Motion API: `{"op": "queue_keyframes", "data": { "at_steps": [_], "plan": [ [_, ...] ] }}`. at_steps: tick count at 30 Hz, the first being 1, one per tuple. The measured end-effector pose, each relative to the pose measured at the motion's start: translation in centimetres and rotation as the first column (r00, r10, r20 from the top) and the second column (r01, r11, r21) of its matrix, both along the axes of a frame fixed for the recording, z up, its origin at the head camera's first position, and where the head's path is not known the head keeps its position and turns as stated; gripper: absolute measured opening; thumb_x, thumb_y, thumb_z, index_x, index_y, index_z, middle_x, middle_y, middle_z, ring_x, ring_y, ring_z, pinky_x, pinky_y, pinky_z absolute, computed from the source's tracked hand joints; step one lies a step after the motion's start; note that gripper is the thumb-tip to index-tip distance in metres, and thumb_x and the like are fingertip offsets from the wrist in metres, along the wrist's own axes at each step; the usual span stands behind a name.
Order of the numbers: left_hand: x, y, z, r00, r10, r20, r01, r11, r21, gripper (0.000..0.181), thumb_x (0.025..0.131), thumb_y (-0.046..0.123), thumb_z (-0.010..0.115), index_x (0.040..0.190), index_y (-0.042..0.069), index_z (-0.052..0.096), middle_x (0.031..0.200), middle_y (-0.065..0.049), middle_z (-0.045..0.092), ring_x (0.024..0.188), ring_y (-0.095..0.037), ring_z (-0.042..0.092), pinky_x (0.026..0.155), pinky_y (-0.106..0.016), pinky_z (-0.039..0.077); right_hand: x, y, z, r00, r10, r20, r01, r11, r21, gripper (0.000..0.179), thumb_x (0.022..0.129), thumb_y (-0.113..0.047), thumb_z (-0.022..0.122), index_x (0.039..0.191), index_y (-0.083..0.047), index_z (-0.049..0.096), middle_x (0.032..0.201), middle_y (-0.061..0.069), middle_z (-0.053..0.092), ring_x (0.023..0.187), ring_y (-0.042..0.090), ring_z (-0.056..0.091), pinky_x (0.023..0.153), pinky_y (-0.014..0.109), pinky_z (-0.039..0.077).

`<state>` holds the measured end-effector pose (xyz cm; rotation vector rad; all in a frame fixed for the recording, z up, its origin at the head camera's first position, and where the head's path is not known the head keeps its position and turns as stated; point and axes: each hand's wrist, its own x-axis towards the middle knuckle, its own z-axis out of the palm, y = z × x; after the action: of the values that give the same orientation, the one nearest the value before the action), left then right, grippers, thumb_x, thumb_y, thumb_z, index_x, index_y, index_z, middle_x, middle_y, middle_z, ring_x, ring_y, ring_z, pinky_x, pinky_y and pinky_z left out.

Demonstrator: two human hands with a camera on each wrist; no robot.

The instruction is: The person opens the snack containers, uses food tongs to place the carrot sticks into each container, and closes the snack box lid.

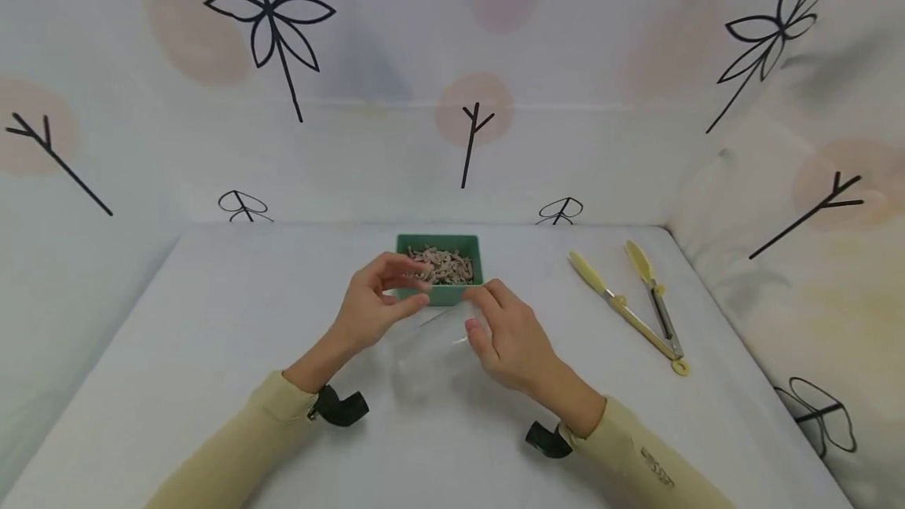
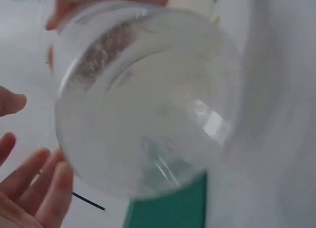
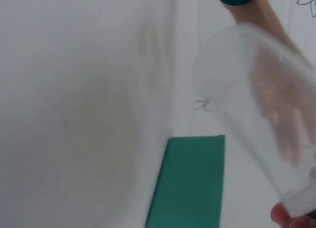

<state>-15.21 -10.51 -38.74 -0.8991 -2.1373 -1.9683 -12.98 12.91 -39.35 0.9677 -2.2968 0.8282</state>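
Note:
A clear see-through container [image 1: 420,368], like a jar or cup, hangs tilted above the tabletop between the two hands. My right hand [image 1: 512,340] grips it near its rim; red-tipped fingers [image 3: 279,213] show at that edge in the right wrist view. My left hand [image 1: 375,301] is beside the container with fingers spread and holds nothing; whether its fingertips touch the wall, I cannot tell. The round base [image 2: 148,114] fills much of the left wrist view. Just beyond the hands stands a green rectangular tub [image 1: 438,295] with small brownish-grey dried pieces [image 1: 448,264].
Yellow-and-metal tongs [image 1: 639,324] lie spread on the right side of the white table [image 1: 212,320]. A patterned cloth backdrop [image 1: 389,155] rises behind the table and along its sides.

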Motion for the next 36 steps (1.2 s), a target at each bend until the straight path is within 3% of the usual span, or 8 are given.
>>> {"op": "queue_keyframes", "data": {
  "at_steps": [7, 16, 19, 21, 24, 28, 32, 36],
  "plan": [
    [0.2, 0.6, 2.0, 0.994, -0.036, -0.100, 0.011, 0.971, -0.239, 0.044, 0.085, 0.017, 0.080, 0.126, 0.012, 0.063, 0.131, 0.002, 0.063, 0.112, -0.022, 0.066, 0.086, -0.045, 0.055, 0.1, -0.2, 0.2, 0.996, -0.086, -0.001, 0.086, 0.996, 0.021, 0.062, 0.105, -0.053, 0.021, 0.110, -0.004, 0.060, 0.095, 0.007, 0.056, 0.070, 0.016, 0.050, 0.058, 0.033, 0.045],
    [1.9, 2.3, 0.8, 0.983, 0.016, -0.181, -0.125, 0.782, -0.610, 0.093, 0.067, 0.050, 0.089, 0.143, 0.018, 0.047, 0.133, 0.006, 0.058, 0.110, -0.011, 0.061, 0.085, -0.036, 0.052, -0.3, -0.5, 0.7, 0.990, -0.139, 0.023, 0.140, 0.990, -0.023, 0.040, 0.099, -0.033, 0.036, 0.111, -0.003, 0.059, 0.098, 0.010, 0.057, 0.068, 0.019, 0.051, 0.058, 0.037, 0.046],
    [1.9, 2.7, 0.6, 0.980, 0.005, -0.197, -0.124, 0.793, -0.596, 0.090, 0.067, 0.046, 0.089, 0.141, 0.016, 0.048, 0.128, 0.005, 0.061, 0.101, -0.009, 0.063, 0.079, -0.032, 0.052, -0.3, -0.5, 0.8, 0.993, -0.111, 0.027, 0.112, 0.992, -0.051, 0.041, 0.100, -0.034, 0.035, 0.109, -0.003, 0.059, 0.098, 0.009, 0.058, 0.069, 0.019, 0.052, 0.058, 0.036, 0.045],
    [1.9, 2.7, 0.6, 0.987, -0.023, -0.158, -0.068, 0.834, -0.548, 0.086, 0.068, 0.040, 0.089, 0.140, 0.015, 0.050, 0.122, 0.004, 0.064, 0.097, -0.011, 0.066, 0.080, -0.033, 0.054, -0.3, -0.3, 0.7, 0.998, -0.065, 0.012, 0.066, 0.995, -0.069, 0.045, 0.102, -0.039, 0.031, 0.108, -0.003, 0.058, 0.097, 0.008, 0.058, 0.069, 0.017, 0.052, 0.056, 0.034, 0.045],
    [1.9, 2.4, 0.6, 0.995, -0.091, -0.036, 0.062, 0.874, -0.482, 0.084, 0.070, 0.037, 0.088, 0.141, 0.017, 0.048, 0.118, 0.004, 0.064, 0.096, -0.013, 0.066, 0.082, -0.036, 0.055, -0.5, 0.1, 0.7, 0.999, 0.030, -0.041, -0.033, 0.997, -0.067, 0.053, 0.104, -0.046, 0.025, 0.109, -0.004, 0.058, 0.099, 0.006, 0.058, 0.073, 0.016, 0.054, 0.059, 0.032, 0.046],
    [1.8, 1.6, 0.5, 0.975, -0.165, 0.152, 0.214, 0.885, -0.413, 0.086, 0.072, 0.037, 0.088, 0.144, 0.021, 0.044, 0.125, 0.005, 0.058, 0.104, -0.012, 0.061, 0.089, -0.037, 0.052, -0.7, 0.8, 1.0, 0.977, 0.197, -0.076, -0.198, 0.980, -0.006, 0.056, 0.105, -0.048, 0.026, 0.118, -0.004, 0.057, 0.113, 0.008, 0.056, 0.096, 0.021, 0.058, 0.077, 0.037, 0.051],
    [1.5, 0.9, 0.4, 0.983, -0.130, 0.131, 0.176, 0.874, -0.452, 0.089, 0.072, 0.036, 0.090, 0.145, 0.019, 0.043, 0.129, 0.006, 0.055, 0.109, -0.010, 0.059, 0.095, -0.037, 0.049, -0.8, 1.7, 1.5, 0.960, 0.270, 0.075, -0.271, 0.962, 0.009, 0.057, 0.103, -0.047, 0.042, 0.141, -0.005, 0.047, 0.140, 0.012, 0.045, 0.125, 0.027, 0.048, 0.094, 0.045, 0.047],
    [1.3, 0.6, 0.2, 0.999, -0.037, -0.010, 0.025, 0.841, -0.540, 0.090, 0.071, 0.040, 0.090, 0.145, 0.017, 0.045, 0.133, 0.006, 0.056, 0.114, -0.011, 0.058, 0.097, -0.038, 0.049, -0.6, 2.3, 1.8, 0.947, 0.162, 0.277, -0.173, 0.985, 0.014, 0.067, 0.099, -0.050, 0.052, 0.153, -0.014, 0.035, 0.151, 0.006, 0.035, 0.125, 0.023, 0.048, 0.091, 0.045, 0.049]
  ]
}}
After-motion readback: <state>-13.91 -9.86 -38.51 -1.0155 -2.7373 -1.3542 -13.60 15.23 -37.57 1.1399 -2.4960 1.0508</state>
